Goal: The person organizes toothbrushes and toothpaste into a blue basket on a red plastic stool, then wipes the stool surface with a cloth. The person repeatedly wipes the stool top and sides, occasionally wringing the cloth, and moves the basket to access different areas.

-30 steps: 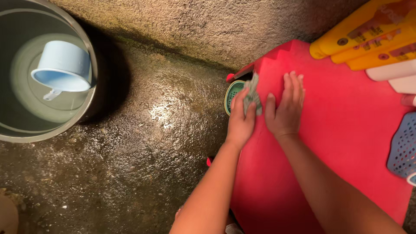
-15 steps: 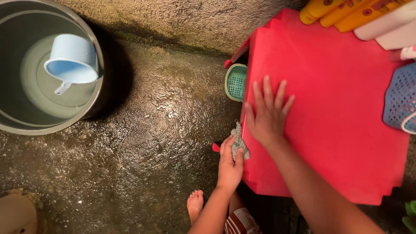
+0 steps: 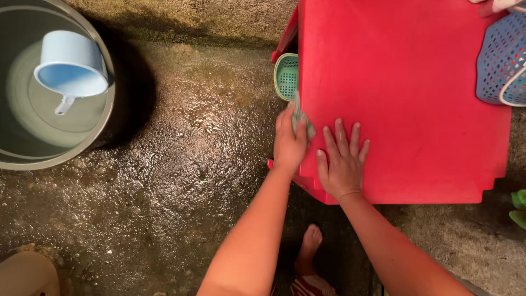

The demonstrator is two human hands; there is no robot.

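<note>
The left hand [image 3: 289,143] has its fingers closed around a small crumpled grey-green scrubbing cloth [image 3: 300,118], pressing it against the left edge of a flat bright-red plastic panel [image 3: 405,82], near that edge's lower half. The right hand [image 3: 342,161] lies flat just beside it, fingers spread apart and pointing up the panel, gripping nothing and bracing the surface. By my judgement the wiping is mid-course: the cloth sits at the rim, with the broad face beyond the fingertips showing no suds or streaks to tell cleaned from uncleaned. The cloth's long axis runs roughly along the panel's edge, poking past the fingertips toward a green plastic mesh basket [image 3: 286,77].
</note>
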